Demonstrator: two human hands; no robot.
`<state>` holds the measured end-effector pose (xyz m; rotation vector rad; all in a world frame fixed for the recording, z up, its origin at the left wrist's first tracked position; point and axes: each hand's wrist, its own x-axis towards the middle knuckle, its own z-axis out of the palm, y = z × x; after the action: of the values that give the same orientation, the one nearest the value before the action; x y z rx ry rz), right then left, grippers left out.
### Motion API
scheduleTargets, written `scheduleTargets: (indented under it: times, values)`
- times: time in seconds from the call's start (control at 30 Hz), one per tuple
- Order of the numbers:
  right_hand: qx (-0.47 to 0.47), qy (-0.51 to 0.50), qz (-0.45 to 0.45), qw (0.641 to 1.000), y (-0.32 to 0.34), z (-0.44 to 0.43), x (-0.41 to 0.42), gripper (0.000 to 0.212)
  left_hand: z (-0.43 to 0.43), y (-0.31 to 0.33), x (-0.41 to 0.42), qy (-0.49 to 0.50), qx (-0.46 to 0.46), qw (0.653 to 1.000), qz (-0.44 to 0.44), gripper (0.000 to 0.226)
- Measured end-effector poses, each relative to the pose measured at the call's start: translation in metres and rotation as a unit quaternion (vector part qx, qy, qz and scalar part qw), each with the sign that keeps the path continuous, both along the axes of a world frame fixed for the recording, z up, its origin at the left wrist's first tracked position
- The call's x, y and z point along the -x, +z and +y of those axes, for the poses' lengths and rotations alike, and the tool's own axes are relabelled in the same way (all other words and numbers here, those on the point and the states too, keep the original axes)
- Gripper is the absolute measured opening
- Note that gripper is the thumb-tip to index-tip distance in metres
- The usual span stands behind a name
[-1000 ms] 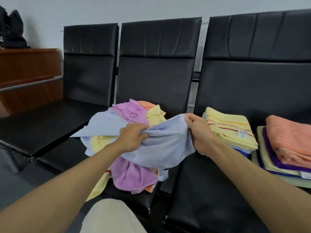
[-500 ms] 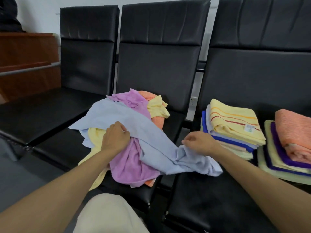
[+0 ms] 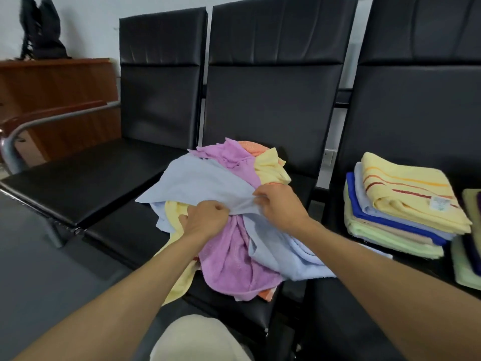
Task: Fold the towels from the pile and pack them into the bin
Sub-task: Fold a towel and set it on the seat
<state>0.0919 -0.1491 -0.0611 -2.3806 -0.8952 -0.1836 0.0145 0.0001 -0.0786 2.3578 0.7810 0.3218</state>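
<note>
I'm facing a row of black chairs (image 3: 270, 100), and the pile (image 3: 234, 264) of loose towels is lying on the middle seat (image 3: 122, 235), pretty much dead centre of the frame. It's a jumble of purple, pale yellow and orange. The light blue towel (image 3: 200, 183) is spreading over the top and trailing down toward the lower right of the heap.

My left hand (image 3: 205, 217) is clenching a bunched bit of that blue towel, fingers curled right in, just left of centre. My right hand (image 3: 279, 204) is working just beside it, pinching the same towel between thumb and fingertips, so the cloth is gathering into a tight ridge between the two hands. Both forearms are coming in from the bottom corners, and my knee (image 3: 197, 340) in light trousers is poking up at the bottom edge.

Over on the right, the folded stack (image 3: 406, 196) is resting on the right-hand seat (image 3: 351, 329), well apart from the pile. It's got a yellow towel with red and orange stripes and a small label on top, then light blue, royal blue, beige and pale green layers under it. A second stack (image 3: 468, 225) is getting cut off by the right edge, so all I'm making out there is green and dark purple.

Upper left, a wooden cabinet (image 3: 52, 100) is standing with a dark bag (image 3: 41, 29) on it.
</note>
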Motion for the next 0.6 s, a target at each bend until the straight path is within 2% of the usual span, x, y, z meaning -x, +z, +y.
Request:
scheduleTargets:
  times: [0.07, 0.13, 0.2, 0.3, 0.37, 0.43, 0.47, 0.53, 0.6]
  values:
    - [-0.073, -0.011, 0.044, 0.996, 0.015, -0.006, 0.003, 0.024, -0.005, 0.005, 0.000, -0.025, 0.021, 0.999, -0.009, 0.026]
    - [-0.185, -0.045, 0.127, 0.974, 0.033, -0.015, 0.010, 0.035, -0.013, 0.013, 0.002, -0.073, 0.151, 0.981, -0.094, 0.044]
    - [-0.311, -0.054, 0.246, 0.916, 0.055, -0.028, 0.019, 0.035, -0.029, 0.027, 0.004, -0.095, 0.294, 0.933, -0.186, 0.065]
    - [-0.452, 0.004, 0.413, 0.791, 0.091, -0.056, 0.033, 0.025, -0.058, 0.051, 0.002, -0.086, 0.399, 0.882, -0.235, 0.068]
    - [-0.484, 0.000, 0.455, 0.748, 0.110, -0.079, 0.041, 0.019, -0.077, 0.067, 0.001, -0.095, 0.463, 0.846, -0.248, 0.067]
    - [-0.504, -0.005, 0.470, 0.725, 0.126, -0.109, 0.049, 0.021, -0.100, 0.083, 0.001, -0.102, 0.523, 0.803, -0.269, 0.067]
    - [-0.513, -0.010, 0.476, 0.714, 0.131, -0.122, 0.052, 0.022, -0.110, 0.090, 0.002, -0.095, 0.538, 0.791, -0.276, 0.074]
    - [-0.535, -0.031, 0.485, 0.691, 0.140, -0.150, 0.056, 0.029, -0.129, 0.099, -0.003, -0.104, 0.535, 0.794, -0.268, 0.073]
    - [-0.548, -0.049, 0.481, 0.682, 0.145, -0.178, 0.057, 0.037, -0.146, 0.107, -0.006, -0.144, 0.483, 0.832, -0.231, 0.059]
